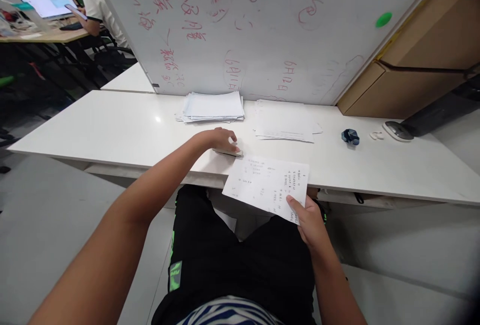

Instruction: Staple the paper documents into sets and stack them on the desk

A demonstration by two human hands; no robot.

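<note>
White printed sheet (267, 185), slanted, stapler (229, 153) at corner

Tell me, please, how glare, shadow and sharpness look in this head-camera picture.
Head view: a small glare spot on the white desk, left of the paper stack; head view: a soft shadow below the left hand; head view: writing on the sheet in the right hand too small and soft to read.

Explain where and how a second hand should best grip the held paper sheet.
Probably pinch the paper sheet at its near-left corner, from the left: it is thin and flat, that corner juts past the desk, and the right hand holds its right side.
</note>
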